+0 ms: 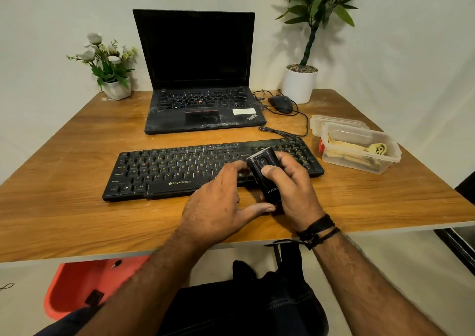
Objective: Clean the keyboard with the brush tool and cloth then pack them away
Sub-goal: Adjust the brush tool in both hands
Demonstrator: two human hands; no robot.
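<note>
- The worktop (77,181) carries the keyboard (180,171); whether it has been cleaned cannot be told.
- Packing looks undone: the open container (359,161) at the right holds the cloth (354,146), its lid (334,119) behind it.
- The right hand (295,186) wraps the brush tool (266,173) over the keyboard's right end, thumb on its face.
- The left hand (218,202), fingers (234,167) loosely spread, pinches the tool's ends.

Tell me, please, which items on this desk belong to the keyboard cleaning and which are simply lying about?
For the job:
keyboard
brush tool, held in both the right hand and left hand
cloth inside the clear container
container lid

Lying about:
laptop
mouse
flower pot
potted plant
</note>
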